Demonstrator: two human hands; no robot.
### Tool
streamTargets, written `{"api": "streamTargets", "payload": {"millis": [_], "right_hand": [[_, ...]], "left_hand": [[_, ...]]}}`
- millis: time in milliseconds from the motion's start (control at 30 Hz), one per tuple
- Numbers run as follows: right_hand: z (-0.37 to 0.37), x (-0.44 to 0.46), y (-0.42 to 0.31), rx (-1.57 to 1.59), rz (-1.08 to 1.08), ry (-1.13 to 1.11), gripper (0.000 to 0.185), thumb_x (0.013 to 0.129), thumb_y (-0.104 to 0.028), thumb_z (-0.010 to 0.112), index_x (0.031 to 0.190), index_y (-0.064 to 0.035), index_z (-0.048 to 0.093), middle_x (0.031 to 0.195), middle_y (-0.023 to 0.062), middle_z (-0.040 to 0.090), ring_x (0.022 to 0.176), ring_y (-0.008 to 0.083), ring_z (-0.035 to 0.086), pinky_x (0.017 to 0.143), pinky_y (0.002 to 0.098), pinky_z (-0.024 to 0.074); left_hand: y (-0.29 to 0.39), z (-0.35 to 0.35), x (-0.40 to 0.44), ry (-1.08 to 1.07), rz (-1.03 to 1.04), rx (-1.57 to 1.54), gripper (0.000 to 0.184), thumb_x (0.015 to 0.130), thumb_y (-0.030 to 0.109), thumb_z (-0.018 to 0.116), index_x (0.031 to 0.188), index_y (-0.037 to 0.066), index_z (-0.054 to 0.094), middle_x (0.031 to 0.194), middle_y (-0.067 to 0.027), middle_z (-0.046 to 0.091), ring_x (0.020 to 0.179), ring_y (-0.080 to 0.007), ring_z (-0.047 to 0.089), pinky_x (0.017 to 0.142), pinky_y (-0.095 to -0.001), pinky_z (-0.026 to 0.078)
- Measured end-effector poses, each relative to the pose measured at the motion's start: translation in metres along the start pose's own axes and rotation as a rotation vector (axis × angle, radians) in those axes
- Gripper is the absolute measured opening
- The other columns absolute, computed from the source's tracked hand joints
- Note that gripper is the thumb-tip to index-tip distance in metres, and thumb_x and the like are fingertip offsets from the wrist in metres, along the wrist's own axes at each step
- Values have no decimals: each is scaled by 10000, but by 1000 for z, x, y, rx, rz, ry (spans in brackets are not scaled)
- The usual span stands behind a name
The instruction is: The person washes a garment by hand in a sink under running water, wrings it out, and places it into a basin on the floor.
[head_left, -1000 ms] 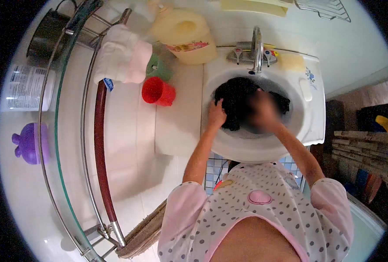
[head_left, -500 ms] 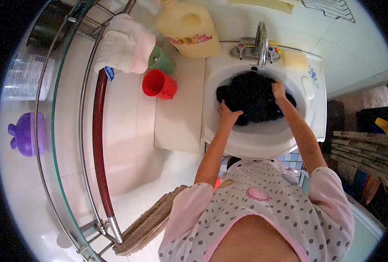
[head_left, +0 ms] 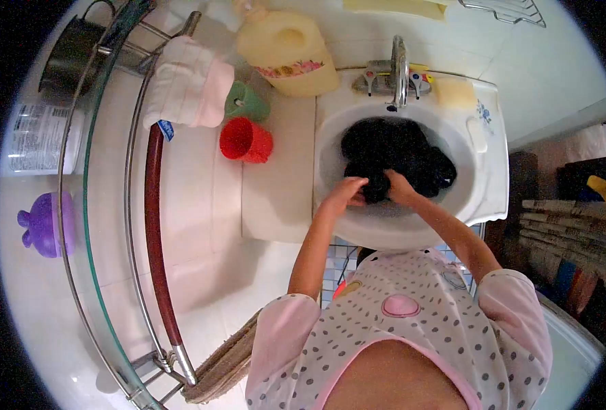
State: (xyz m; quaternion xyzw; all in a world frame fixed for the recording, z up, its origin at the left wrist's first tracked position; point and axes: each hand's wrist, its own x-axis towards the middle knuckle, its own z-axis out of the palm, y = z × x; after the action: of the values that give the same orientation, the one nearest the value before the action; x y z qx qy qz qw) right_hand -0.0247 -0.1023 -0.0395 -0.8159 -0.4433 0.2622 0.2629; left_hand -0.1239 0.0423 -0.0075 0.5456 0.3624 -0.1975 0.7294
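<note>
A soaked black cloth garment (head_left: 402, 150) lies bunched in cloudy water in the white sink (head_left: 479, 174); its exact kind cannot be made out. At its near left edge, my left hand (head_left: 346, 193) is closed on a fold of it. My right hand (head_left: 400, 188) grips the same bunched part just to the right, with its fingertips partly hidden in the dark fabric. The two hands are close together over the front of the basin. Behind the garment stands the chrome faucet (head_left: 400, 72).
Left of the sink, a ledge holds a red cup (head_left: 246, 140), a green cup (head_left: 248, 102) and a big yellowish jug (head_left: 289, 55). A yellow sponge-like block (head_left: 455, 93) sits at the sink's back right. A metal rack with a dark red bar (head_left: 154, 239) runs along the left.
My right hand has moved from the garment's far right side to its near left, beside my left hand. The garment is bunched differently, and the view has shifted slightly.
</note>
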Motion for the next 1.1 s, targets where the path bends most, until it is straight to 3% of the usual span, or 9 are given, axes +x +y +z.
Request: {"api": "streamTargets", "payload": {"millis": [133, 200, 333, 533, 600, 667, 800, 1067, 1100], "right_hand": [[-17, 4, 16, 777, 443, 67, 390, 651, -134, 494, 1023, -50, 411, 875, 93, 479, 771, 207, 480, 776, 287, 341], [-52, -6, -8, 1274, 769, 248, 222, 721, -190, 435, 916, -116, 511, 713, 37, 516, 663, 138, 484, 698, 268, 375], [-91, -4, -21, 1810, 561, 59, 351, 735, -348, 438, 1004, -123, 458, 921, 14, 512, 730, 142, 497, 574, 250, 392], [-98, 1, 2, 1259, 477, 177, 457, 690, -410, 491, 995, -73, 444, 965, 69, 487, 887, 202, 445, 745, 360, 351], [-82, -15, -4, -35, 167, 597, 541, 662, -363, 562, 1017, 13, 401, 964, 140, 448, 895, 224, 417, 774, 355, 335], [-70, -33, -12, 69, 96, 499, 512, 584, -315, 632, 927, 13, 442, 847, 178, 473, 860, 279, 444, 734, 394, 355], [-49, -34, 13, 684, 480, 145, 374, 608, -218, 611, 843, 36, 470, 658, 128, 504, 633, 208, 508, 582, 315, 422], [-77, -31, 29, 1230, 647, 624, 213, 650, -82, 490, 838, 17, 476, 718, 58, 478, 609, 143, 459, 458, 255, 407], [-66, -30, 69, 793, 398, 663, 197, 662, -96, 469, 837, -4, 472, 730, 49, 464, 636, 146, 454, 481, 274, 413]], "left_hand": [[16, 1, 8, 130, 118, 689, 447, 658, 387, 540, 944, 52, 468, 871, -124, 475, 799, -203, 473, 602, -335, 422], [16, 6, 3, 614, 794, 1032, 444, 641, 380, 549, 916, 39, 476, 894, -157, 458, 803, -258, 468, 642, -362, 404], [5, 35, 28, 491, 754, 1019, 417, 627, 376, 558, 875, 47, 494, 873, -141, 473, 769, -278, 480, 676, -367, 389], [9, 51, 33, 170, 467, 1001, 287, 696, 313, 512, 776, 38, 518, 795, -103, 475, 660, -236, 485, 616, -333, 383], [3, 46, 33, 119, 537, 517, 241, 735, 259, 481, 720, 21, 515, 750, -85, 445, 653, -193, 457, 597, -293, 366], [12, 60, 14, 151, 662, 414, 233, 741, 247, 477, 718, 18, 512, 751, -74, 431, 675, -177, 443, 606, -275, 357], [3, 61, 24, 79, 773, 449, 240, 741, 256, 480, 770, 22, 520, 851, -76, 416, 796, -196, 411, 687, -286, 340], [-8, 45, 39, 309, 680, 725, 238, 712, 299, 501, 884, 144, 559, 1141, -193, 273, 1033, -335, 292, 862, -367, 255], [-7, 39, 37, 395, 666, 804, 237, 704, 290, 510, 877, 136, 559, 1141, -195, 271, 1028, -340, 295, 857, -373, 259]]}}
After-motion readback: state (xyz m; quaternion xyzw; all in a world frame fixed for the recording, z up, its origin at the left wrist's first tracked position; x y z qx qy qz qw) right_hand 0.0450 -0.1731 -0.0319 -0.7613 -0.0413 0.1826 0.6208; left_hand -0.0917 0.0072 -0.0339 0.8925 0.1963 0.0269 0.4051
